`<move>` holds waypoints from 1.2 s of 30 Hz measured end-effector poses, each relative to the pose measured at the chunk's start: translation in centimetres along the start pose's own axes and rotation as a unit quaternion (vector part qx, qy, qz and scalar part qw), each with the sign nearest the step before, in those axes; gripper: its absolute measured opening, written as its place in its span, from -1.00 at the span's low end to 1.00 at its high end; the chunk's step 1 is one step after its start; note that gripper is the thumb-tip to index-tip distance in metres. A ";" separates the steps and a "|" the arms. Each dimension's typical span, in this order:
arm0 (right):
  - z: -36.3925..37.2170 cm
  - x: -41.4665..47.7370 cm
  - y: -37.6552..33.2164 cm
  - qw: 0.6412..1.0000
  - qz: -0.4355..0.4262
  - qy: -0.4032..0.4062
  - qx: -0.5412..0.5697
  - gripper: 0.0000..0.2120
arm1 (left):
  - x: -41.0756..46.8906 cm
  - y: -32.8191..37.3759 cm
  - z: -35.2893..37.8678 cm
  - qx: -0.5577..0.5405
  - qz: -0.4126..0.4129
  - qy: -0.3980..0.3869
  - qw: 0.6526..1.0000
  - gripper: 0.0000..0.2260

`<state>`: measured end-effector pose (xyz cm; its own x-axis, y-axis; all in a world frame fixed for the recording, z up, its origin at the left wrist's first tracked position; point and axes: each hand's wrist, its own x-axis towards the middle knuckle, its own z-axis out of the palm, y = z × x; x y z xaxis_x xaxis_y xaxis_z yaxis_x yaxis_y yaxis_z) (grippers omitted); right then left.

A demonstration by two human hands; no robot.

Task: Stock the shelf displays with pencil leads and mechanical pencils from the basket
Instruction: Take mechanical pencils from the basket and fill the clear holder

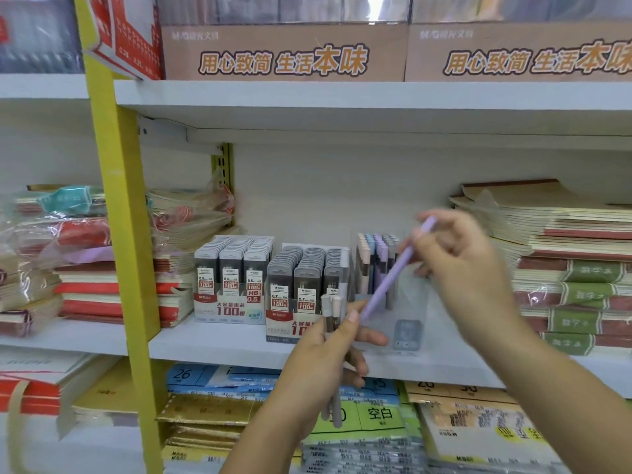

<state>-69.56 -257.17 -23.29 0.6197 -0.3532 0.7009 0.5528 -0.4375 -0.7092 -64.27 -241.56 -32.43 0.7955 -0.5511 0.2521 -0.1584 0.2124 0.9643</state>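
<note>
My right hand [458,268] pinches a lilac mechanical pencil [390,278] by its upper end, slanted down to the left in front of a clear display box [407,323] of upright pastel pencils [374,261]. My left hand [328,357] grips a few more mechanical pencils [331,313] upright, just left of the lilac pencil's tip. Two display boxes of pencil leads stand on the shelf: the 0.5 box [232,278] and the 0.7 box [301,289]. The basket is out of view.
Stacks of notebooks [564,254] sit right of the clear box, and more wrapped stacks [102,275] lie at the left. A yellow shelf post [119,213] runs down the left side. Paper packs [376,422] fill the shelf below; cardboard displays [284,53] stand above.
</note>
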 end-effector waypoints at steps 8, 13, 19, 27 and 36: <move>-1.2 2.9 0.5 0.975 -0.114 -0.053 -0.183 -0.78 | 0.7 -0.9 -0.9 -0.010 0.013 0.049 0.999 -0.79; -0.7 2.4 2.4 0.969 -0.078 -0.111 -0.208 -0.82 | 0.9 -1.3 -1.0 -0.001 0.012 0.048 0.999 -0.80; -0.4 2.7 3.3 0.966 -0.063 -0.101 -0.229 -0.73 | 1.0 -1.5 -0.9 0.006 0.013 0.046 0.999 -0.79; 0.5 2.2 4.0 0.932 -0.080 -0.099 -0.338 -0.84 | 0.8 -1.3 -0.9 -0.009 0.009 0.019 1.000 -0.81; 2.5 -2.5 1.3 0.985 0.040 -0.165 -0.030 -0.69 | 0.3 -0.8 -0.3 0.003 0.006 -0.061 0.998 -0.82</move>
<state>-68.99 -254.85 -26.12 0.8124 -0.1057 0.5735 0.4668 -0.4716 -0.7482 -63.74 -241.67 -33.16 0.7169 -0.6424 0.2710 -0.1711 0.2146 0.9616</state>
